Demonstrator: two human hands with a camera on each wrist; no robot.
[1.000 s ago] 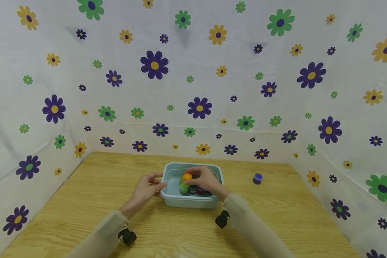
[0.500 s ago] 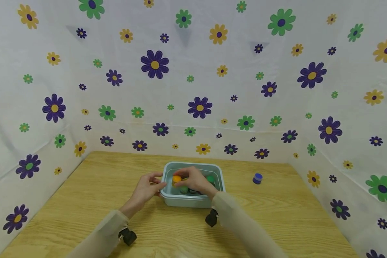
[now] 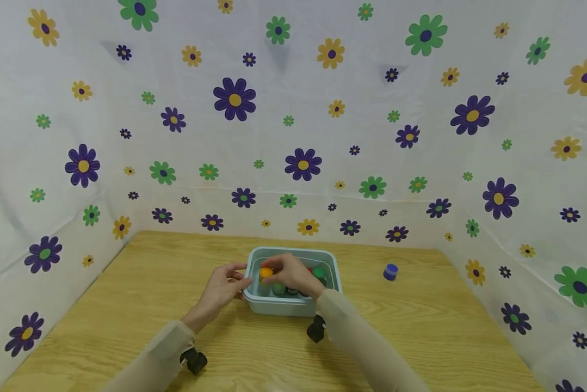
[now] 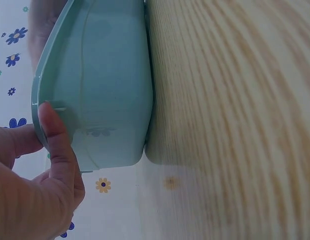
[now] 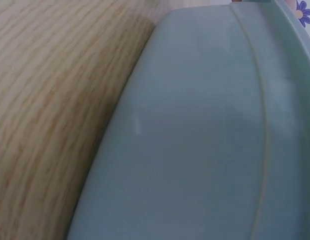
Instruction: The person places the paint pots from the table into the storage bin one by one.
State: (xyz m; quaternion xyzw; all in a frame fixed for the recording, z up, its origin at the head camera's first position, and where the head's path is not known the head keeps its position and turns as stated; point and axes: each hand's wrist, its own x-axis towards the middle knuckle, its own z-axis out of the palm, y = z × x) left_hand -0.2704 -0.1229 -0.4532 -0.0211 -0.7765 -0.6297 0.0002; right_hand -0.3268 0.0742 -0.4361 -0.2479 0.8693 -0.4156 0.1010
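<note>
A pale blue-green plastic bin (image 3: 285, 308) stands on the wooden table. My left hand (image 3: 221, 286) grips its left end; in the left wrist view that hand's (image 4: 42, 187) thumb and fingers clasp the bin's rim. Inside the bin, at its left end, my right hand (image 3: 297, 274) pinches a small pot with an orange lid (image 3: 266, 273). Several other small pots share the bin, among them one with a green lid (image 3: 319, 271) at the right; my right hand partly covers them. Only the bin's outer wall (image 5: 195, 125) and the table show in the right wrist view, the hand hidden behind it.
To the right of the bin a small blue pot (image 3: 390, 271) sits on the table (image 3: 420, 316). White cloth (image 3: 293, 109) printed with flowers hangs around the back and both sides.
My right hand has carried the orange-lidded pot leftward and lower within the bin, uncovering the green-lidded pot at the right. The left hand has stayed on the rim.
</note>
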